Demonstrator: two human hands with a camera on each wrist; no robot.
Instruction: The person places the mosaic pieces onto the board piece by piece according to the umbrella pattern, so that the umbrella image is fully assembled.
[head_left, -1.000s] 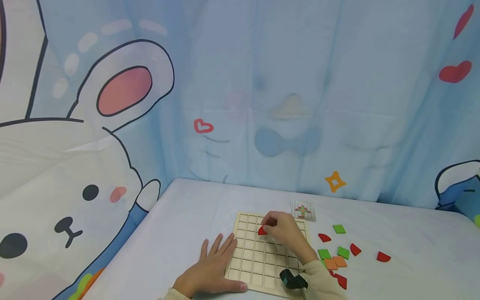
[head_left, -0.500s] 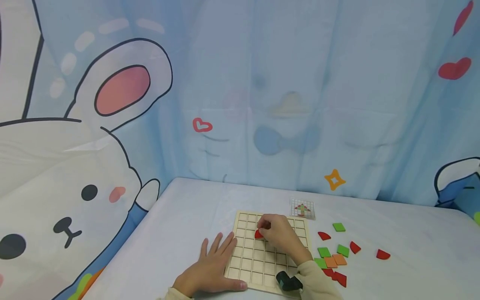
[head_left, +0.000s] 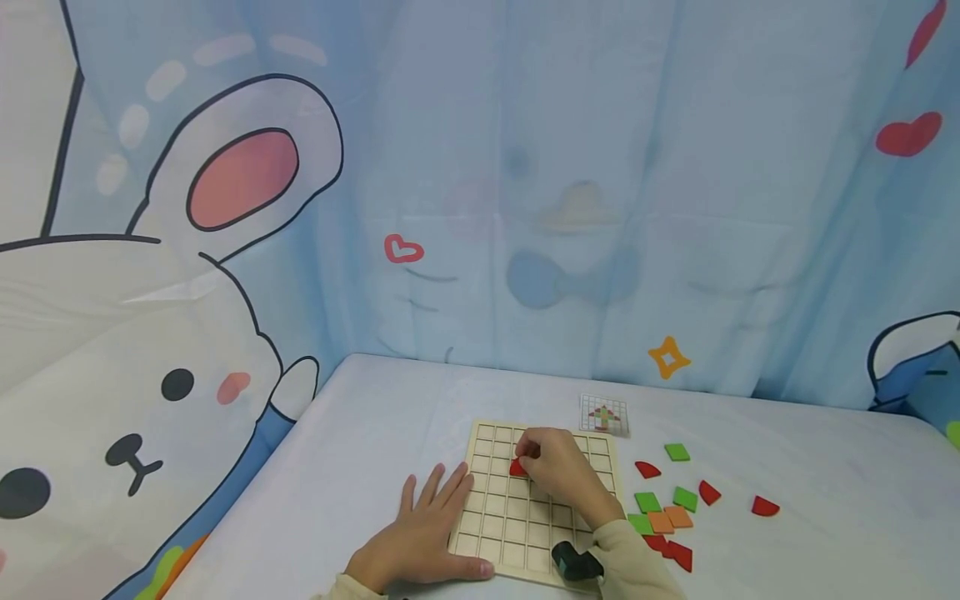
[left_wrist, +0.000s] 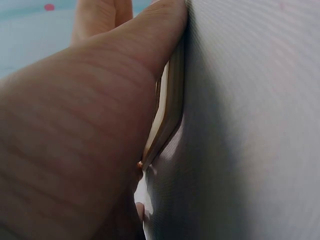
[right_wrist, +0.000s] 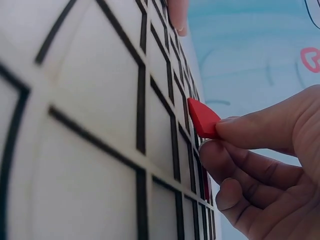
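Observation:
A pale wooden grid board (head_left: 495, 525) lies on the white table. My right hand (head_left: 558, 467) pinches a red quarter-round tile (right_wrist: 204, 119) between thumb and fingertips, at the upper part of the grid. In the right wrist view the tile's edge meets the board's surface; whether it sits in a cell I cannot tell. Another bit of red shows low behind the fingers in that view. My left hand (head_left: 423, 533) lies with spread, straight fingers along the board's left edge, its thumb at the near-left corner. The left wrist view has the thumb (left_wrist: 150, 30) against the board's side (left_wrist: 170, 100).
Right of the board lie green square tiles (head_left: 677, 452), orange square tiles (head_left: 678, 517) and several red quarter-round tiles (head_left: 765, 506). A small pattern card (head_left: 604, 415) lies behind the board. A printed curtain (head_left: 570, 167) closes off the back.
My right hand has moved slightly left and down with the red tile, then stayed nearly still. The left hand keeps its place on the board. The head view has shifted a little.

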